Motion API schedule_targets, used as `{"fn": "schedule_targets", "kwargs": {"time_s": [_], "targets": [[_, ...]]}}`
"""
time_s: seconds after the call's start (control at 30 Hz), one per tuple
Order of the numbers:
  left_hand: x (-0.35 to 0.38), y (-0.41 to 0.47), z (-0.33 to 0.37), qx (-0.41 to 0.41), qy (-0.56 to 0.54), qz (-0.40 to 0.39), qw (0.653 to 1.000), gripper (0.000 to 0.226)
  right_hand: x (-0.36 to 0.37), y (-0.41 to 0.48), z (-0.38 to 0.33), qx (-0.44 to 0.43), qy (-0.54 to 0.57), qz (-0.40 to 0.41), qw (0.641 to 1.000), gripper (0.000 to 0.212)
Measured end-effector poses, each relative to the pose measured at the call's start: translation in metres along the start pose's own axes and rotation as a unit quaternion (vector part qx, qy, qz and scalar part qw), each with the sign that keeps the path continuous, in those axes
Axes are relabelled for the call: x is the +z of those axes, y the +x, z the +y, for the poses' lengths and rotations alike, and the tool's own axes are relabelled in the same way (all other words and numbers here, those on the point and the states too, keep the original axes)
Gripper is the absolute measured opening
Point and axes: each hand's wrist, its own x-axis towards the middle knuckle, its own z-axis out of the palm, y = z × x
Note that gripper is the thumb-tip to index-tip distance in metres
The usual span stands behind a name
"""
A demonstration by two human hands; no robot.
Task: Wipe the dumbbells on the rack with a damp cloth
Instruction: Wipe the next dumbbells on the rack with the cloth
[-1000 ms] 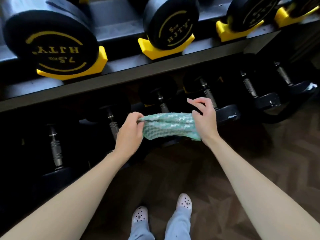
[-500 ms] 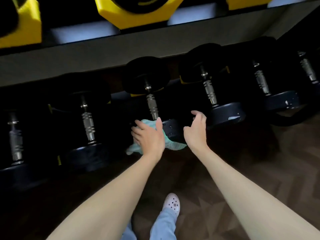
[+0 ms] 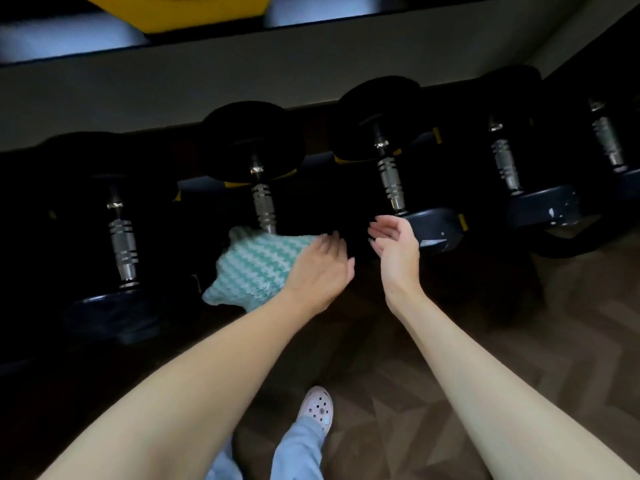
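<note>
Herringbone wood floor [image 3: 571, 306], pale clog [image 3: 318, 407], jeans [image 3: 298, 448]

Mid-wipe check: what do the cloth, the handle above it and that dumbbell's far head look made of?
The cloth: soft textile, maybe microfibre; fuzzy teal-and-white zigzag pile. The handle: bright metal, likely chromed steel; shiny, with dark grooved rings. The far head: matte black, probably rubber-coated; no gleam, though dim light leaves it open.
</note>
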Motion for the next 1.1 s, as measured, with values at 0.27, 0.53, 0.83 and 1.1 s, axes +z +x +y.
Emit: {"fn": "schedule_targets", "kwargs": {"time_s": [0.27, 0.53, 0.83, 1.1], "targets": [[-0.034, -0.040, -0.038, -0.068, -0.248, 0.218, 0.942, 0.040, 0.010, 0.009, -0.013, 0.037, 0.089, -0.050, 0.994, 0.033], [0.010, -0.059, -0.052, -0.274, -0.100, 0.023, 0.956, 0.055, 0.069, -0.003, -0.004, 0.075, 0.121, -0.109, 0.984, 0.027], [-0.011, 0.020, -0.007, -0.131, 0.115, -0.057, 0.983, 0.039, 0.018, 0.016, -0.002, 0.066, 0.087, -0.020, 0.994, 0.031], [-0.013, 0.047, 0.007, -0.036, 0.218, -0.198, 0.955, 0.042, 0.003, 0.011, -0.004, 0.053, 0.113, -0.026, 0.992, 0.034]]}}
